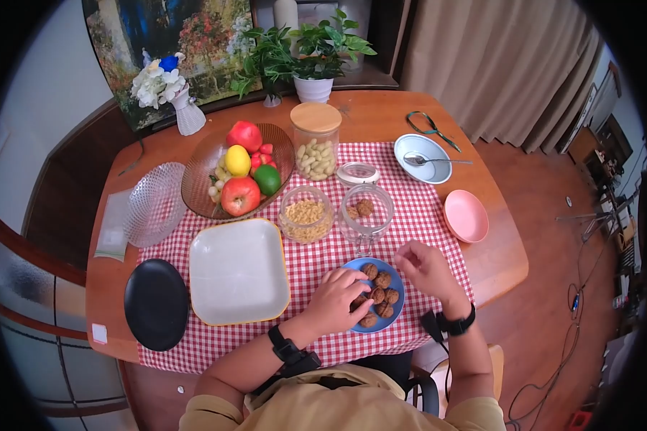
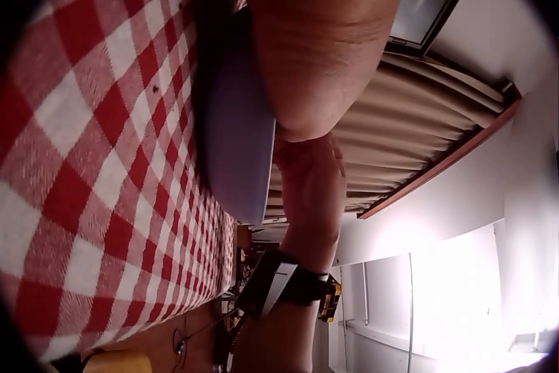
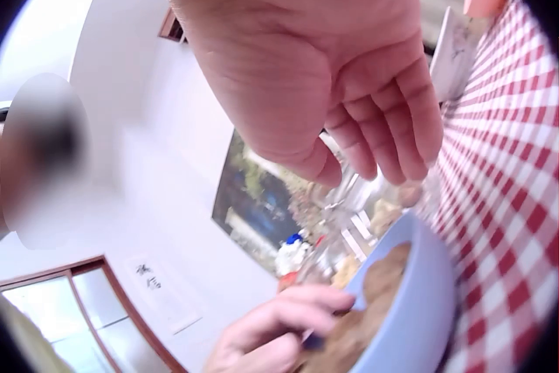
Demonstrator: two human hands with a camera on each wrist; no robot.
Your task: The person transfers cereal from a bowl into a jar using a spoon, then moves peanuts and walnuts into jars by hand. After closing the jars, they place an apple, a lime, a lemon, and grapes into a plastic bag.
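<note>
A blue bowl (image 1: 393, 321) with several walnuts (image 1: 383, 280) stands near the table's front edge. From its left side, my left hand (image 1: 336, 303) reaches over the rim, relaxed fingers resting among the walnuts; the fingertips are partly hidden. My right hand (image 1: 425, 267) hovers beside the bowl's upper right, and in the right wrist view this hand (image 3: 323, 67) holds nothing, its fingers loosely bent above the bowl (image 3: 428, 286). Just behind the bowl is a clear glass jar (image 1: 381, 224) with a few walnuts inside, its round lid (image 1: 358, 174) lying behind it.
Left of the jar are a container of nuts (image 1: 305, 215), a white square tray (image 1: 239, 271) and a black plate (image 1: 156, 305). Farther back stand a fruit bowl (image 1: 194, 188) and a wooden-lidded jar (image 1: 316, 147). A pink bowl (image 1: 466, 216) and a white bowl with a spoon (image 1: 423, 172) are at right.
</note>
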